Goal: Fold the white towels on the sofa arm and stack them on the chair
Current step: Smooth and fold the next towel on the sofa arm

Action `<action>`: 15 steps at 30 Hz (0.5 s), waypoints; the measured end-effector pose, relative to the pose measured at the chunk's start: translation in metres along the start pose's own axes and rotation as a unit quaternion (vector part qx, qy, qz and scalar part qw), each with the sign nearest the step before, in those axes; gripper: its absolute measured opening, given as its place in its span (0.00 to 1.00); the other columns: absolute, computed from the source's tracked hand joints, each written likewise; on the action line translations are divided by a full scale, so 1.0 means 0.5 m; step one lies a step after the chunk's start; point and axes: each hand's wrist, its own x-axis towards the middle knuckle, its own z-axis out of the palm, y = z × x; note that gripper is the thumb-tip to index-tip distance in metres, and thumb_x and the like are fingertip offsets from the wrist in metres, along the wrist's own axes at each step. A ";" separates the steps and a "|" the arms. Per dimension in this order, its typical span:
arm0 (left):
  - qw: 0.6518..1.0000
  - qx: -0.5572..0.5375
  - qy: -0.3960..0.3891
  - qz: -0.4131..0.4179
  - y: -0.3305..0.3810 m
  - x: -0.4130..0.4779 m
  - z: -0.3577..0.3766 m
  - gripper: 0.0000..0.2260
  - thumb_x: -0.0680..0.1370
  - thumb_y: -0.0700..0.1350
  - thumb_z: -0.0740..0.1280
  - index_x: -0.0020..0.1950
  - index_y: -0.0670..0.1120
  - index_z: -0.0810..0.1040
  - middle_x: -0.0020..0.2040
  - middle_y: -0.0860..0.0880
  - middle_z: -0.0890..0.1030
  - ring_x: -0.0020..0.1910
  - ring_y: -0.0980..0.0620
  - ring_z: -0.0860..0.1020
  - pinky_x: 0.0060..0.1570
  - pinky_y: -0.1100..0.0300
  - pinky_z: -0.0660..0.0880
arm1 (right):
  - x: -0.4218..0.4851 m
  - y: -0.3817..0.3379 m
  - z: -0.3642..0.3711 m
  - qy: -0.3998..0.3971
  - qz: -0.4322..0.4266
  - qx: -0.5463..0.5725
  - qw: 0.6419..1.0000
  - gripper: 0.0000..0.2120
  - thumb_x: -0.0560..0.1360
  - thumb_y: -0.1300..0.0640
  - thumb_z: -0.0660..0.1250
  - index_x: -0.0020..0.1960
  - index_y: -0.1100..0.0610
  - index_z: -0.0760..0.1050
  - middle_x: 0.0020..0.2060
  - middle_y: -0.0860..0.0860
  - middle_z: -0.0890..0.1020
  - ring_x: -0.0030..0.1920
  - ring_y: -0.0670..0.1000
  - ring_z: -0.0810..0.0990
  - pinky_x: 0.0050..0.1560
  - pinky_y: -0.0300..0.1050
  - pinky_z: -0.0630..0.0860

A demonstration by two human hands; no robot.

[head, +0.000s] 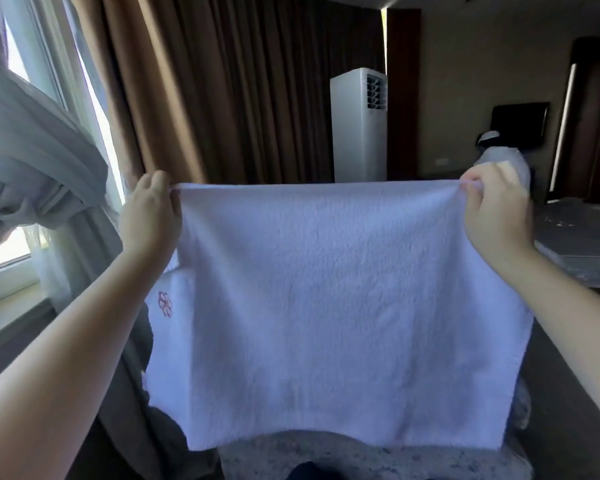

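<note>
A white towel [336,306] hangs spread flat in the air in front of me, its top edge stretched level. My left hand [151,213] pinches the top left corner. My right hand [496,213] pinches the top right corner. Behind the towel's left edge shows part of another white cloth with a small red embroidered mark [165,304]. A grey speckled cushion surface [326,459] lies below the towel's bottom edge. The sofa arm and the chair are hidden behind the hanging towel.
Brown curtains [222,91] and a tied grey drape [32,161] hang by the window on the left. A tall white air conditioner [359,126] stands at the back. A plastic-covered surface [582,237] lies at right, with a dark doorway beyond.
</note>
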 end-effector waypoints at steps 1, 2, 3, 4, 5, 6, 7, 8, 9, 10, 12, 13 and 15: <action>1.000 0.003 -0.025 0.004 0.000 -0.008 0.024 0.06 0.79 0.38 0.60 0.50 0.36 0.73 0.50 0.34 0.75 0.44 0.32 0.75 0.37 0.46 0.66 | -0.009 0.017 0.020 -0.023 0.012 -0.016 1.000 0.06 0.78 0.65 0.59 0.49 0.61 0.75 0.51 0.59 0.74 0.44 0.61 0.74 0.39 0.49 0.65; 0.998 0.002 -0.054 0.013 -0.001 -0.018 0.049 0.05 0.79 0.38 0.60 0.50 0.36 0.72 0.49 0.34 0.75 0.43 0.31 0.76 0.37 0.44 0.68 | -0.018 0.035 0.041 -0.045 0.027 -0.029 0.998 0.06 0.78 0.65 0.59 0.49 0.61 0.75 0.50 0.59 0.74 0.43 0.61 0.74 0.38 0.49 0.66; 0.996 -0.003 -0.083 0.023 0.000 -0.029 0.074 0.05 0.79 0.37 0.61 0.49 0.35 0.72 0.48 0.34 0.74 0.43 0.31 0.76 0.36 0.43 0.69 | -0.027 0.053 0.063 -0.067 0.041 -0.039 0.996 0.06 0.78 0.65 0.59 0.49 0.61 0.74 0.50 0.59 0.73 0.43 0.61 0.73 0.38 0.50 0.66; 0.993 -0.008 -0.111 0.028 0.000 -0.041 0.100 0.05 0.79 0.37 0.61 0.49 0.35 0.71 0.48 0.33 0.74 0.43 0.31 0.76 0.36 0.44 0.69 | -0.037 0.072 0.085 -0.089 0.055 -0.044 0.994 0.06 0.78 0.66 0.58 0.48 0.62 0.74 0.50 0.59 0.73 0.42 0.60 0.73 0.39 0.50 0.67; 0.990 -0.009 -0.138 0.026 0.002 -0.054 0.125 0.05 0.79 0.37 0.61 0.49 0.35 0.71 0.49 0.33 0.74 0.43 0.31 0.76 0.36 0.45 0.68 | -0.046 0.091 0.107 -0.111 0.067 -0.045 0.991 0.06 0.78 0.66 0.58 0.48 0.62 0.74 0.50 0.59 0.73 0.42 0.60 0.73 0.39 0.50 0.67; 0.986 -0.008 -0.165 0.020 0.002 -0.067 0.152 0.05 0.79 0.38 0.62 0.51 0.36 0.72 0.52 0.34 0.74 0.45 0.31 0.76 0.37 0.47 0.66 | -0.053 0.109 0.128 -0.130 0.076 -0.042 0.988 0.06 0.78 0.66 0.58 0.47 0.62 0.74 0.49 0.59 0.73 0.42 0.59 0.73 0.39 0.49 0.65; 0.980 -0.008 -0.196 0.014 0.000 -0.080 0.181 0.06 0.79 0.38 0.62 0.54 0.36 0.72 0.54 0.35 0.74 0.47 0.32 0.76 0.37 0.48 0.66 | -0.061 0.126 0.150 -0.147 0.086 -0.040 0.985 0.06 0.78 0.67 0.58 0.47 0.62 0.74 0.49 0.59 0.73 0.42 0.59 0.72 0.39 0.48 0.64; 0.974 -0.009 -0.228 0.012 -0.004 -0.093 0.209 0.08 0.79 0.37 0.62 0.57 0.36 0.72 0.58 0.37 0.73 0.50 0.34 0.76 0.39 0.48 0.67 | -0.067 0.141 0.169 -0.163 0.099 -0.040 0.981 0.06 0.79 0.67 0.58 0.47 0.62 0.73 0.49 0.59 0.73 0.42 0.59 0.72 0.39 0.48 0.63; 0.966 -0.011 -0.258 0.012 -0.009 -0.104 0.239 0.11 0.78 0.36 0.62 0.60 0.37 0.72 0.61 0.39 0.72 0.55 0.35 0.75 0.42 0.48 0.69 | -0.072 0.156 0.190 -0.177 0.110 -0.046 0.977 0.07 0.79 0.67 0.58 0.47 0.62 0.74 0.49 0.58 0.73 0.41 0.58 0.71 0.38 0.48 0.62; 0.958 -0.011 -0.286 0.016 -0.015 -0.114 0.267 0.14 0.77 0.36 0.62 0.63 0.37 0.71 0.64 0.40 0.72 0.60 0.37 0.73 0.48 0.47 0.71 | -0.078 0.170 0.210 -0.191 0.120 -0.055 0.973 0.07 0.79 0.68 0.57 0.47 0.62 0.73 0.50 0.58 0.73 0.41 0.58 0.71 0.38 0.47 0.62; 0.945 0.006 -0.327 0.028 -0.019 -0.129 0.312 0.19 0.77 0.37 0.62 0.68 0.40 0.69 0.70 0.43 0.69 0.66 0.39 0.68 0.60 0.47 0.68 | -0.091 0.200 0.249 -0.213 0.125 -0.067 0.967 0.09 0.78 0.70 0.57 0.46 0.61 0.73 0.50 0.58 0.73 0.41 0.58 0.71 0.37 0.48 0.62; 0.939 0.019 -0.343 0.032 -0.017 -0.135 0.329 0.21 0.78 0.38 0.62 0.71 0.41 0.67 0.74 0.45 0.66 0.68 0.40 0.66 0.65 0.49 0.64 | -0.097 0.214 0.268 -0.222 0.125 -0.067 0.965 0.10 0.77 0.71 0.56 0.45 0.60 0.72 0.49 0.58 0.74 0.41 0.59 0.72 0.37 0.48 0.63; 0.922 0.035 -0.383 0.039 -0.015 -0.149 0.362 0.23 0.78 0.39 0.62 0.74 0.42 0.64 0.78 0.46 0.59 0.72 0.43 0.64 0.70 0.50 0.59 | -0.110 0.239 0.300 -0.238 0.129 -0.065 0.960 0.10 0.77 0.72 0.56 0.45 0.59 0.71 0.48 0.58 0.74 0.41 0.58 0.71 0.37 0.48 0.63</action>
